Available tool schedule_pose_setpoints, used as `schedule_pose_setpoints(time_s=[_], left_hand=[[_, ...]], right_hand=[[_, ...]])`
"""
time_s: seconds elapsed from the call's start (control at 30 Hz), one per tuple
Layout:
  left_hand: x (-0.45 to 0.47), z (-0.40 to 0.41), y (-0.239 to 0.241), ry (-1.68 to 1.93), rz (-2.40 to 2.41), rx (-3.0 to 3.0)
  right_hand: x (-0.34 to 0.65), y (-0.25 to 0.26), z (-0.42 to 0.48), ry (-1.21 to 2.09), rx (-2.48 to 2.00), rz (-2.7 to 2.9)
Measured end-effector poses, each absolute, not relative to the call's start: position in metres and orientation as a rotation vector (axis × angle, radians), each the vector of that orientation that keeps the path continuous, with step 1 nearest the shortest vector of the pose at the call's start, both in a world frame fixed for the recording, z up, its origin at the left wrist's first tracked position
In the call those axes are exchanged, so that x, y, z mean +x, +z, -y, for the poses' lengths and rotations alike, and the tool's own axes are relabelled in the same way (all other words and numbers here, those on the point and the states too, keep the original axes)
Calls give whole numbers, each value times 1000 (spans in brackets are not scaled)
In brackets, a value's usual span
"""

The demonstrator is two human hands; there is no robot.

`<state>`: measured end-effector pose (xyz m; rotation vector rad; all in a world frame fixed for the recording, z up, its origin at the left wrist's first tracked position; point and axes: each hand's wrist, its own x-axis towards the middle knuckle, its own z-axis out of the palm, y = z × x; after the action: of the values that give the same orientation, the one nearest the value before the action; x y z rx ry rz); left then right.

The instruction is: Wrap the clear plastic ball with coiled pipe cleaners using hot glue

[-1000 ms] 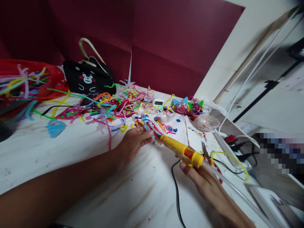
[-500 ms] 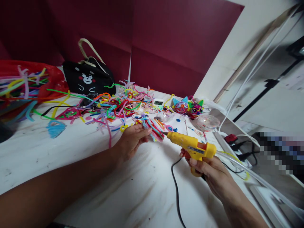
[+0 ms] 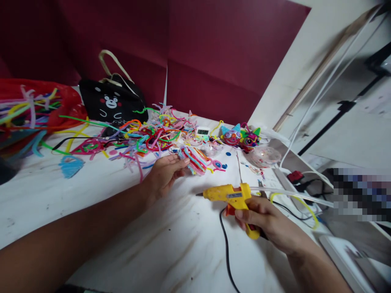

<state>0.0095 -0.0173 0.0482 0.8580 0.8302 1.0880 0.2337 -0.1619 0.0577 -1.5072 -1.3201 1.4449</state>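
Head view: left hand (image 3: 165, 173) grips striped bundle (image 3: 196, 161); right hand (image 3: 260, 215) holds yellow glue gun (image 3: 227, 193), barrel (image 3: 218, 192) crosswise, nozzle (image 3: 199, 194) pointing left

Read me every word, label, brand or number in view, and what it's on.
No text is legible.
White digital display: digits too small and blurred to read.
Yellow glue gun in the right hand: side label too blurred to read.
Black bag: cartoon print, no visible words.

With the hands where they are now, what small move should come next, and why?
Probably bring the glue gun toward the striped piece: the left hand holds that piece, while the right hand grips the glue gun, its nozzle apart from the piece.
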Motion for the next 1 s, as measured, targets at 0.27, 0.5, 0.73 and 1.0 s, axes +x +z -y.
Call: schedule_pose_setpoints(time_s=[0.27, 0.5, 0.73, 1.0], left_hand=[[10, 20, 52, 1071, -823, 901], [11, 24, 46, 1047, -794, 958], [12, 33, 45, 1027, -769, 1140], [12, 40, 47, 969, -749, 1310]], right_hand=[[227, 40, 153, 1476, -1484, 1312], [231, 33, 152, 831, -1999, 1680], [211, 64, 160, 269, -1790, 1847], [180, 86, 130, 107, -1164, 2052]])
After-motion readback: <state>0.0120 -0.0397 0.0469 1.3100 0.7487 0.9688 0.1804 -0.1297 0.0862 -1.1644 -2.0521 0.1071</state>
